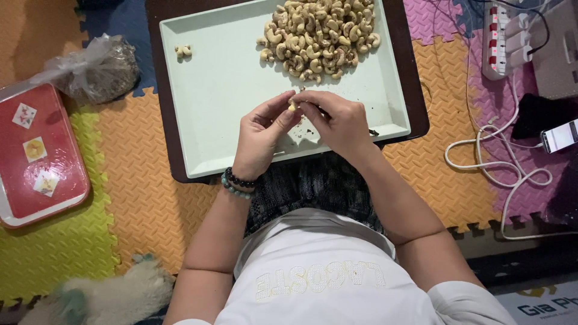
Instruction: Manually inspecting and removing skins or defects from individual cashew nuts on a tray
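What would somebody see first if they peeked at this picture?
Probably the big heap of cashew nuts at the far end of the pale green tray. Just below it, the left hand and right hand pinch one nut together over the tray. A red tray lies off to the left.

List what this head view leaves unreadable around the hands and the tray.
- Cashew: mostly covered by the fingers of the left hand and right hand.
- Cashew pile: top cut off by the frame edge.
- Clear bag: contents blurred by crinkled plastic.
- Specks on the tray: too small to identify.
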